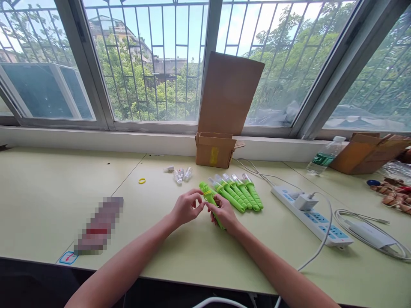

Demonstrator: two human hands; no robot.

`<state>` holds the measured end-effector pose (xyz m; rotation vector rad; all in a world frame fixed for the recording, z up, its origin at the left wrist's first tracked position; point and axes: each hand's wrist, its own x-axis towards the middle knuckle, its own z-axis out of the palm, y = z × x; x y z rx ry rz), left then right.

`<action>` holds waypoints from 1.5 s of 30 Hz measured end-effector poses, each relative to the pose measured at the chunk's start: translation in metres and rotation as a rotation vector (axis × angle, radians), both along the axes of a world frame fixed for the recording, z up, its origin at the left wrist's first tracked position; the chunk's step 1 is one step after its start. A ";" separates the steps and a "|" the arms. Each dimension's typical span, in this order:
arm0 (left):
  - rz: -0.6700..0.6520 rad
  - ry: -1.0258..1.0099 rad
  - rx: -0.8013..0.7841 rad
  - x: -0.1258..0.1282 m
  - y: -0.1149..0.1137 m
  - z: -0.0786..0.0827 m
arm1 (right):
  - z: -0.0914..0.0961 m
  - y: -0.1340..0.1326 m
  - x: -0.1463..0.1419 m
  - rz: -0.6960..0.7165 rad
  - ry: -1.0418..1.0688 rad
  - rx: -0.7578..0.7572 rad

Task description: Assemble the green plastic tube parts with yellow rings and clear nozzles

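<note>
My right hand (224,214) is wrapped around a green brush (209,196) with a bristled head, held tilted above the table. A yellow band shows around its neck, just below the bristles. My left hand (188,207) has its thumb and forefinger closed at the brush's neck, by the band; the exact contact is too small to make out. Beyond my right hand lie several green-handled pieces (239,192) side by side, with clear tips pointing away from me. Small clear plastic tubes (182,175) lie behind my left hand. A loose yellow ring (141,181) lies farther left.
An open cardboard box (213,149) stands against the window ledge. To the right are a white power strip (313,218), a coiled cable (369,233), a plastic bottle (325,157) and another carton (362,152). A blurred-out object (101,224) lies at the left near the table's front edge.
</note>
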<state>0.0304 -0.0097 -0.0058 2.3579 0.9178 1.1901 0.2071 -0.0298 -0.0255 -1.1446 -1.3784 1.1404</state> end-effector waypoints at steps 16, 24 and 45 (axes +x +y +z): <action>0.005 -0.026 0.013 0.001 0.001 0.000 | -0.001 0.002 -0.001 0.118 0.051 0.033; -0.007 -0.013 0.009 0.000 0.001 0.001 | -0.002 0.003 0.003 0.133 0.102 -0.006; 0.028 0.270 -0.023 0.002 0.005 -0.012 | 0.014 -0.008 -0.003 0.120 0.104 -0.005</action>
